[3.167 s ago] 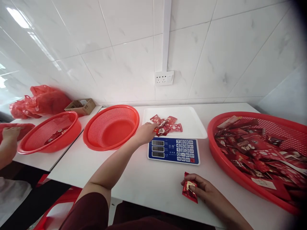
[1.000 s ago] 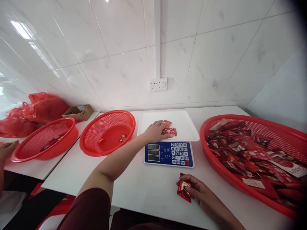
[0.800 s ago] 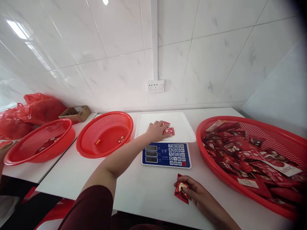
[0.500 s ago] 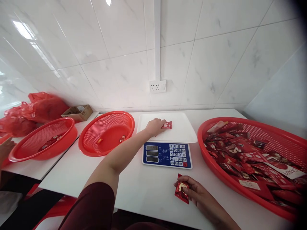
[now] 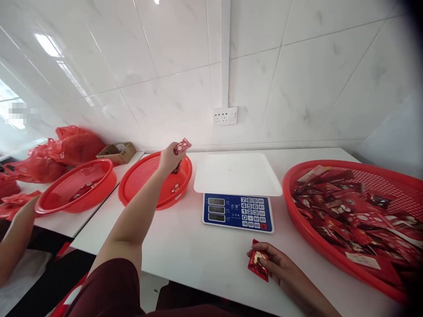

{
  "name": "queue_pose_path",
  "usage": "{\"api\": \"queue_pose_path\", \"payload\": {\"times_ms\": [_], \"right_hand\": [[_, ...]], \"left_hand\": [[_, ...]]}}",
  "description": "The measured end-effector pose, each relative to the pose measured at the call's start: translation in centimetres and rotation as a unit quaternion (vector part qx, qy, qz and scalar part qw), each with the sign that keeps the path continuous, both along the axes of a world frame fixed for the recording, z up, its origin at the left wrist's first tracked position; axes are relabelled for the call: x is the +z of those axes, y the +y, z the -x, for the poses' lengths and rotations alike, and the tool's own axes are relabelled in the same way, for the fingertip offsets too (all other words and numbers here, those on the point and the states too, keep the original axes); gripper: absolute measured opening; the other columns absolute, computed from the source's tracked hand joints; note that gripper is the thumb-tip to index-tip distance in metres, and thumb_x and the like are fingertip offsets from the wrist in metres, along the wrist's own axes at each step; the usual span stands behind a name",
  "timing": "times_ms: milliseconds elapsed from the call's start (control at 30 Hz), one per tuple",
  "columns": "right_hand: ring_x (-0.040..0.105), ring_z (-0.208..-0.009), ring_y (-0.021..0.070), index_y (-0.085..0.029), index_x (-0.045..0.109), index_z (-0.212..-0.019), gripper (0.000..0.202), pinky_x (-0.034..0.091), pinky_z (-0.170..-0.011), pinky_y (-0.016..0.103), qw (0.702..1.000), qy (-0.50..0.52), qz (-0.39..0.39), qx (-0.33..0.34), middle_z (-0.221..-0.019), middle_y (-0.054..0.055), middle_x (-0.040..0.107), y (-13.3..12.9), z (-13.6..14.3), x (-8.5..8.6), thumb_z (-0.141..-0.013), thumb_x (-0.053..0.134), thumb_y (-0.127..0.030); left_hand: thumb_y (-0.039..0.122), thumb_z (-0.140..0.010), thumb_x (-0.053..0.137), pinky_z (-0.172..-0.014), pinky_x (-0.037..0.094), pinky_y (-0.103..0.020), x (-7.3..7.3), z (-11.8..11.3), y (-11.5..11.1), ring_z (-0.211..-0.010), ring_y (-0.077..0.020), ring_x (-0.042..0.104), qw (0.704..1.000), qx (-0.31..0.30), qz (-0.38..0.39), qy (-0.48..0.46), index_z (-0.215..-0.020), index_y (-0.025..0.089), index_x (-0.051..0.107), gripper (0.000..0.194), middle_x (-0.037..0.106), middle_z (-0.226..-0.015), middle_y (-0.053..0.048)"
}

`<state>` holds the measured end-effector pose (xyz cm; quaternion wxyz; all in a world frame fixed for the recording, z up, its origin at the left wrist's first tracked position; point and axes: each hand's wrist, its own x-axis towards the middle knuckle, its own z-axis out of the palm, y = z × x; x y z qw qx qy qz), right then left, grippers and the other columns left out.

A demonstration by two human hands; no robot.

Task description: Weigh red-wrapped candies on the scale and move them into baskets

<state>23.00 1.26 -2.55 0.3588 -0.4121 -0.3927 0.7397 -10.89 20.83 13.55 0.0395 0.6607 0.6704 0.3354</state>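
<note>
My left hand (image 5: 168, 159) is closed on a small red-and-white dotted candy packet (image 5: 183, 146), held over the middle red basket (image 5: 140, 174). A darker packet (image 5: 176, 169) shows just below that hand; whether it is gripped too I cannot tell. A few packets (image 5: 175, 188) lie on the basket's bottom. Low over the table front, my right hand (image 5: 276, 265) pinches a red candy packet with gold print (image 5: 258, 265). Between the baskets stands a blue digital scale (image 5: 238, 212), its white pan (image 5: 236, 174) bare.
A large red basket (image 5: 291, 207) full of candy packets stands at right. Farther left are another red basket (image 5: 99, 193) with some packets, a cardboard box (image 5: 117, 153) and red plastic bags (image 5: 76, 145). A co-worker's arm (image 5: 20, 233) reaches in at the left edge.
My left hand has lifted the dotted packet off the scale pan and moved left to above the middle basket. My right hand still holds its packet. The view has shifted slightly.
</note>
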Motion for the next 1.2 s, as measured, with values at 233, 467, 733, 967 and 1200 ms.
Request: {"api": "queue_pose_path", "payload": {"times_ms": [233,467,733,967,1200], "right_hand": [[0.064,-0.092,0.0243,-0.023,0.065,-0.099,0.033,0.047,-0.084,0.038,0.999,-0.041,-0.009,0.020,-0.105,0.009,0.068,0.0,-0.4,-0.6,-0.075,0.067,-0.046],[0.058,-0.110,0.0300,-0.025,0.060,-0.117,0.050,0.042,-0.098,0.045,0.992,-0.116,-0.030,0.029,-0.118,0.010,0.065,0.2,-0.1,-0.3,-0.074,0.067,-0.050],[0.055,-0.113,0.0286,-0.030,0.047,-0.129,0.066,0.047,-0.096,0.044,0.983,-0.095,-0.124,-0.100,-0.127,0.008,0.056,6.0,3.5,6.0,-0.071,0.067,-0.055],[0.024,-0.138,0.0270,-0.038,0.008,-0.145,0.080,0.030,-0.109,0.043,0.935,-0.221,-0.276,-0.037,-0.156,0.000,0.007,10.4,6.2,10.7,-0.083,0.057,-0.045],[0.028,-0.136,0.0301,-0.036,0.028,-0.141,0.066,0.032,-0.108,0.048,0.907,-0.304,-0.284,-0.074,-0.153,0.001,0.022,7.3,1.2,10.3,-0.082,0.054,-0.049]], "left_hand": [[0.048,-0.073,0.062,-0.074,0.044,-0.030,-0.6,5.8,-3.3,-0.087,-0.0222,0.060,0.995,0.068,0.070,0.029,-0.118,0.020,0.054,0.053,0.064,-0.105,-0.008],[0.041,-0.084,0.053,-0.091,0.043,-0.039,-2.4,3.8,-7.7,-0.115,-0.0266,0.051,0.997,0.063,-0.037,0.009,-0.117,0.020,0.054,0.040,0.057,-0.122,-0.012],[0.025,-0.088,0.048,-0.078,0.050,-0.030,-10.0,-4.2,-14.0,-0.084,-0.0163,0.062,0.974,-0.144,-0.174,-0.028,-0.092,0.020,0.061,0.015,0.067,-0.087,-0.006],[0.033,-0.088,0.048,-0.078,0.051,-0.033,-12.0,-3.9,-12.9,-0.091,-0.0174,0.063,0.982,-0.071,-0.031,-0.171,-0.127,0.020,0.042,0.041,0.066,-0.101,-0.009],[0.033,-0.086,0.051,-0.084,0.050,-0.039,-12.3,-2.6,-12.3,-0.103,-0.0214,0.060,0.971,-0.024,-0.013,-0.238,-0.142,0.024,0.020,0.065,0.060,-0.116,-0.013]]}}
